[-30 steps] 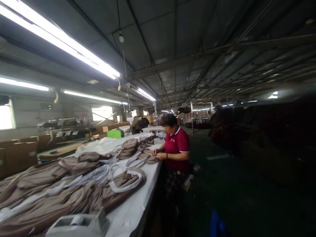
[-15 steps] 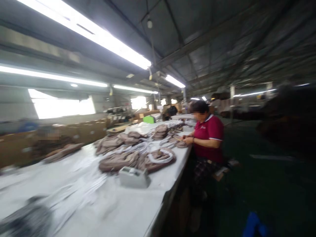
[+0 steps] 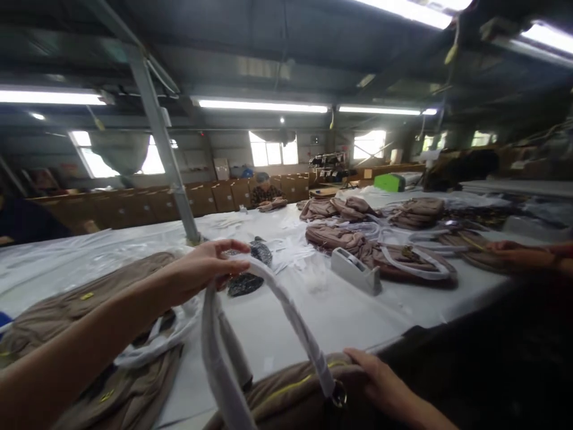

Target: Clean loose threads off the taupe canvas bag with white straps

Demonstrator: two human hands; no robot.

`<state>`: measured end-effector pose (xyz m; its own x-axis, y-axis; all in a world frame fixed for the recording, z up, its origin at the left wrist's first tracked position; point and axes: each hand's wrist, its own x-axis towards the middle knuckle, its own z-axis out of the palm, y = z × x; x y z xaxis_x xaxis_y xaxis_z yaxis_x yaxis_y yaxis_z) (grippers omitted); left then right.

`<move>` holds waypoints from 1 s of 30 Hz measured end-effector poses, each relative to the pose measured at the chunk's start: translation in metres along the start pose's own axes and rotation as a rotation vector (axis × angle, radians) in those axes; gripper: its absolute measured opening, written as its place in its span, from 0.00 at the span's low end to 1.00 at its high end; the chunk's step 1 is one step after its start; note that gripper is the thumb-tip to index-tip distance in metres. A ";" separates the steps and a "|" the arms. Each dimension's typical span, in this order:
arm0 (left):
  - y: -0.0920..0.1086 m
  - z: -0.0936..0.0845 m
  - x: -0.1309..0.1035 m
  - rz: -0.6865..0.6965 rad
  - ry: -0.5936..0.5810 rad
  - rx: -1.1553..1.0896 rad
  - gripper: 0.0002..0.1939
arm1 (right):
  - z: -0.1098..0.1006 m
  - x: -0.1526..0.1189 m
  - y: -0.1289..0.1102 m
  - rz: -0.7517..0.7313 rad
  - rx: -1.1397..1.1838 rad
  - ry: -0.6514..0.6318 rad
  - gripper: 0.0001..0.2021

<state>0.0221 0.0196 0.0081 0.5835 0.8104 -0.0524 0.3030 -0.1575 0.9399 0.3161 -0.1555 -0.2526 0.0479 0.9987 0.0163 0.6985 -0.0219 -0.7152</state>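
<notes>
A brown handbag with a yellow zip line and a metal ring stands close below me, at the bottom of the view. Its long handle, wrapped in white, arches upward. My left hand reaches in from the left, fingers closed round the top of that handle. On the bag's upper right edge, my right hand grips the brown fabric; some of its fingers are hidden. Under my left forearm lie more brown bags with yellow marks and white-wrapped handles.
The white-covered table bears a grey tape dispenser, a dark speckled bundle and piled brown bags. A metal post rises at left. A co-worker's hands are at right; another person sits across the table.
My view has swung left and down. Both my hands and the handbag, unseen before, are now in the picture. The co-worker at right is mostly out of view.
</notes>
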 end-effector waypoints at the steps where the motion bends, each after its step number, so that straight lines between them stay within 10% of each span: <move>1: -0.001 0.000 0.003 0.013 -0.003 0.005 0.28 | -0.007 0.000 -0.003 -0.013 0.050 -0.056 0.20; 5: -0.003 0.002 0.014 0.072 -0.039 0.050 0.26 | -0.048 0.013 -0.035 -0.057 0.417 -0.265 0.41; 8: 0.003 0.010 0.018 0.132 -0.106 0.070 0.26 | -0.078 0.045 -0.092 -0.252 0.576 -0.120 0.45; 12: 0.014 0.016 0.016 0.127 -0.188 0.137 0.32 | -0.086 0.091 -0.175 -0.436 0.466 -0.033 0.41; 14: 0.012 0.012 0.011 0.047 -0.218 0.226 0.33 | -0.075 0.104 -0.200 -0.482 0.360 -0.106 0.22; 20: -0.041 -0.003 0.001 -0.436 -0.601 0.222 0.18 | -0.015 0.112 -0.191 -0.668 -0.348 0.076 0.10; 26: -0.058 0.000 0.017 -0.326 -0.641 -0.205 0.23 | -0.016 0.137 -0.179 -0.828 -0.632 0.261 0.02; 30: -0.052 -0.007 0.035 -0.377 -0.582 -0.170 0.31 | -0.026 0.158 -0.177 -0.977 -0.500 0.335 0.14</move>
<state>0.0210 0.0602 -0.0405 0.7839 0.3526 -0.5110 0.4691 0.2028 0.8595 0.2184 0.0050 -0.1055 -0.5354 0.5386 0.6506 0.7443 0.6650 0.0618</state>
